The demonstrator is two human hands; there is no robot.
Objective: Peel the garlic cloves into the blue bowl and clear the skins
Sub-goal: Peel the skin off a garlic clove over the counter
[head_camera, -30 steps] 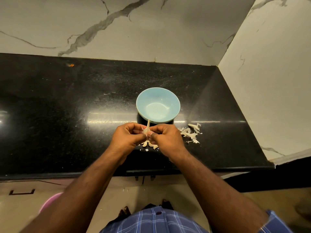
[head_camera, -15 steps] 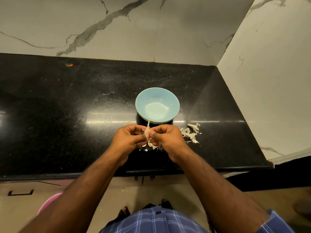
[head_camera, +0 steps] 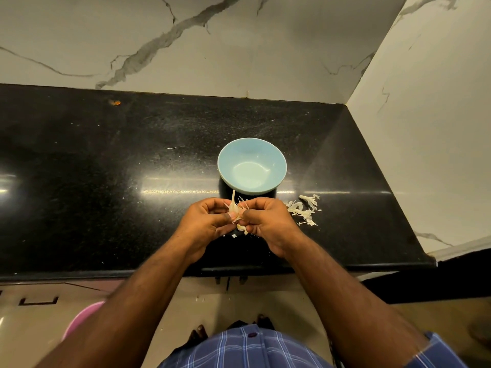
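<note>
Head view: person standing at black countertop (head_camera: pixel 79 181), working garlic clove (head_camera: pixel 233 208) just in front of blue bowl (head_camera: pixel 252 166). Left hand (head_camera: pixel 206 224) pinching clove, steadying it stem-up; right hand (head_camera: pixel 267 221) gripping its other side, fingers curled, likely tearing papery skin away. Bowl sitting near, apparently holding nothing yet, placed for easy drop of peeled clove. Skins (head_camera: pixel 304 209) piling on counter just right of hands, awaiting clearing. More scraps lying beneath hands.

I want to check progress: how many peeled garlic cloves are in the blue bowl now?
0. The blue bowl looks empty; the one garlic clove is pinched between the left hand and right hand.
</note>
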